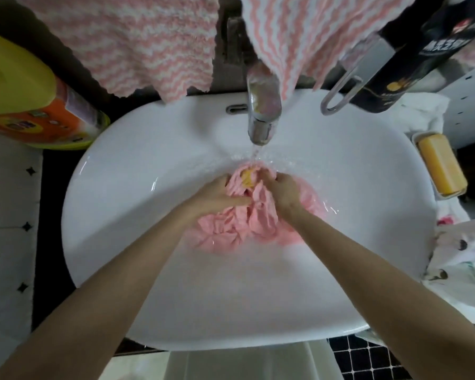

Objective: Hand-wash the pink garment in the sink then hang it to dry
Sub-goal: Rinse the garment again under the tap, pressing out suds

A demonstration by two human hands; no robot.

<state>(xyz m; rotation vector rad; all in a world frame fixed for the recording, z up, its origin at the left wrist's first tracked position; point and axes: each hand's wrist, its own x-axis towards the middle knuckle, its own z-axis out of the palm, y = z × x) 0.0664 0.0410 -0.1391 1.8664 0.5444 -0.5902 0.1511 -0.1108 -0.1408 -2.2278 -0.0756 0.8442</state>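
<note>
Left hand [217,197] and right hand [283,192] grip the soaked, crumpled pink garment [247,224].

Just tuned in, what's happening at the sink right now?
A person is hand-washing the pink garment in the white sink. The left hand and the right hand each grip bunched cloth just below the faucet, which is running water onto it. The garment lies wet in the basin and has not yet been hung. A yellow soap bar sits in its dish at the sink's right edge.
</note>
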